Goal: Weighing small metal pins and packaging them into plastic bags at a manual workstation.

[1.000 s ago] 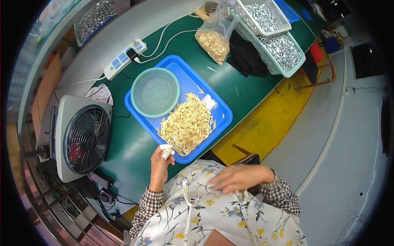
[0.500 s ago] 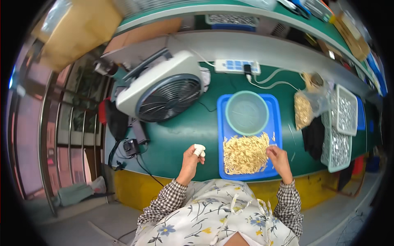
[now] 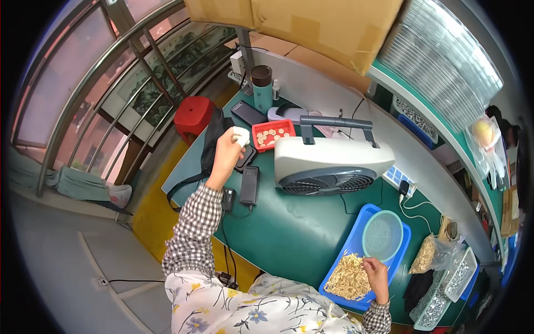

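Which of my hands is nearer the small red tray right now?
Left. Your left hand appears just left of the red tray; your right hand is far off, at the gold pieces in the blue tray.

Legible text: none at this size.
Item: insulated flask (image 3: 262,92), teal, brown lid, upright near the back left corner of the counter (image 3: 289,234). Dark characters on the lower body, one above another; too small to read.
Item: power strip (image 3: 399,179), white with blue socket panels, along the counter's back edge. Any lettering too small to make out.
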The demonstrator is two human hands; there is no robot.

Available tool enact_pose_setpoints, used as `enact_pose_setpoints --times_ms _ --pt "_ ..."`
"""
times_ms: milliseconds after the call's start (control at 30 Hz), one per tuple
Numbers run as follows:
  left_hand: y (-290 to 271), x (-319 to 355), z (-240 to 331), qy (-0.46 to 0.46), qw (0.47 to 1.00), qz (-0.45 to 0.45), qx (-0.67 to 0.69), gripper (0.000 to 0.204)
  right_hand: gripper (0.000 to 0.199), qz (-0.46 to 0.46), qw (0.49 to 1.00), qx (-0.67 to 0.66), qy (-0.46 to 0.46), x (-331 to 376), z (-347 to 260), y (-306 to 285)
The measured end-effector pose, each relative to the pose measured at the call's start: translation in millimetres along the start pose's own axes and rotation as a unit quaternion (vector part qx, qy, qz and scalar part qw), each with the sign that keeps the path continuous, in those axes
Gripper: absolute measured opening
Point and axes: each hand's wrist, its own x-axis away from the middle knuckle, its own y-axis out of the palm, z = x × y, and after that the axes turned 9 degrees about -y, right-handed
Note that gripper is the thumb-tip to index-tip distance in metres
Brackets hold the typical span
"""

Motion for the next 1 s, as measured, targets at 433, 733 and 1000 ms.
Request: enact_pose_setpoints --times_ms 433,733,1000 --pt "57 -147 -85 0.104 0.890 -0.149 -0.418 0.014 0.015 -0.067 0.995 0.071 0.001 -28 -5 18" --pt "90 -167 -153 0.147 0.815 -0.123 -0.547 0.013 0.016 -0.083 0.993 0.083 0.032 -29 -17 20" --pt "90 -168 -151 0.123 0.841 -0.103 -0.517 0.014 0.016 -0.085 0.993 0.074 0.027 -27 -12 19"
